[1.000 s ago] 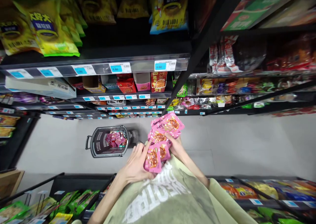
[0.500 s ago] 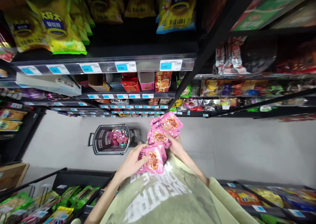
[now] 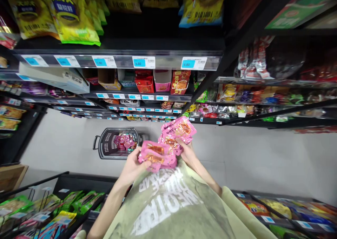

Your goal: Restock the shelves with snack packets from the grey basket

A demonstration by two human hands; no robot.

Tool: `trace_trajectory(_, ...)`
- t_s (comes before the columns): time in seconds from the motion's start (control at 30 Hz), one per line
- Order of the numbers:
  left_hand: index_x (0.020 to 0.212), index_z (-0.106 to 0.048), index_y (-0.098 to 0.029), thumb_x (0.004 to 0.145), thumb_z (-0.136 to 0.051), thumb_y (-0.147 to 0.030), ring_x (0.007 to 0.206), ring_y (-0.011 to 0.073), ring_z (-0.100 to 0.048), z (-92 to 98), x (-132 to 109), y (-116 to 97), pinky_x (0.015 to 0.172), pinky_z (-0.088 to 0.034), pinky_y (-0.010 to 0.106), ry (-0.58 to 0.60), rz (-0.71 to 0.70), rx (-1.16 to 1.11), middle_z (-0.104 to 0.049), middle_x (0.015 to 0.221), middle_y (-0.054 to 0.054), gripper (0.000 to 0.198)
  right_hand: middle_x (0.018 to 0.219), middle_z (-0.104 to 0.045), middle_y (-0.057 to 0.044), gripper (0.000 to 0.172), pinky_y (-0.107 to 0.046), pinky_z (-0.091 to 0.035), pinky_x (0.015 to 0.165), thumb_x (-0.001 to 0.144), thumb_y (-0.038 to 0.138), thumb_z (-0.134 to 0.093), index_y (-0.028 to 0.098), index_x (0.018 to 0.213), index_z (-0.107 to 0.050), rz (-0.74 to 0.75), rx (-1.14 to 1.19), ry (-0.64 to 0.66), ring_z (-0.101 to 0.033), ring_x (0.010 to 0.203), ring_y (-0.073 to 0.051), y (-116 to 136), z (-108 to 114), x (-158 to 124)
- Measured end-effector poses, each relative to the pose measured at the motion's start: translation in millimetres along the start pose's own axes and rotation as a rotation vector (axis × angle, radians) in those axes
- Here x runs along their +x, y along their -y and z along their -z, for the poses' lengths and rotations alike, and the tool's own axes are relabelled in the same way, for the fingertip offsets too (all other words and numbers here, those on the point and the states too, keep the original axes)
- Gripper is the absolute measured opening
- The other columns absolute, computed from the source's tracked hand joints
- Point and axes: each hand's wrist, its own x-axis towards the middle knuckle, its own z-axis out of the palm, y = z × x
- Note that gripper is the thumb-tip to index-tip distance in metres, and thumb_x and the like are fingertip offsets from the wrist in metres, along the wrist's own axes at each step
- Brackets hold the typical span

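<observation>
My left hand (image 3: pixel 135 163) is closed on several pink snack packets (image 3: pixel 158 154), its thumb on top and its fingers at their left edge. My right hand (image 3: pixel 187 152) pinches another fanned stack of pink snack packets (image 3: pixel 181 128), thumb on the front. The two bunches meet and overlap in front of my chest, above the printed shirt (image 3: pixel 168 204). On the floor to the left, a dark grey shopping basket (image 3: pixel 104 151) holds pink and other small packets (image 3: pixel 125 141). How many packets each hand has is hard to tell.
Ahead stands a black shelf (image 3: pixel 118 53) with yellow snack bags (image 3: pixel 70 16) and price tags. Below are open display boxes (image 3: pixel 144 81). More shelves with packaged snacks (image 3: pixel 263 207) run behind me on both sides. Grey floor (image 3: pixel 252 154) lies between.
My left hand has moved left and a little forward, and its packets now lie tilted with different faces showing. My right hand keeps its stack nearly in place. The view has shifted slightly.
</observation>
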Motion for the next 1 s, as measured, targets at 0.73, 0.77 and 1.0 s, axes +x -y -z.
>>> trace_trajectory(0.73,0.106,-0.058,-0.023,0.081,-0.073,-0.04,0.096,0.0228,-0.064,-33.3,5.0,25.6,0.086,-0.048,0.034,-0.121,-0.102,0.615,-0.067,0.104,0.002,0.034,0.105,-0.076,0.0,0.047,-0.04,-0.059,0.083,0.06,0.041,-0.089,0.028,0.1,-0.068,-0.016,0.014,-0.007,-0.073,0.093,-0.026,-7.7,-2.7,-12.3)
trace_trajectory(0.77,0.106,-0.057,-0.023,0.081,-0.073,-0.04,0.096,0.0228,-0.064,-32.4,4.4,26.5,0.087,-0.049,0.034,-0.112,-0.087,0.599,-0.068,0.105,0.003,0.034,0.104,-0.076,0.0,0.045,-0.04,-0.06,0.082,0.061,0.044,-0.088,0.029,0.099,-0.068,-0.022,0.021,-0.021,-0.073,0.092,-0.026,-7.0,-3.8,-12.7)
trace_trajectory(1.0,0.131,-0.05,-0.022,0.075,-0.081,-0.036,0.115,0.0244,-0.061,-17.1,3.9,22.0,0.101,-0.047,0.037,0.07,-0.084,0.247,-0.063,0.127,0.008,0.066,0.096,-0.077,0.001,0.036,-0.041,-0.059,0.086,0.066,0.045,-0.085,0.029,0.094,-0.07,-0.045,0.019,-0.029,-0.074,0.089,-0.025,-5.8,-14.4,-12.1)
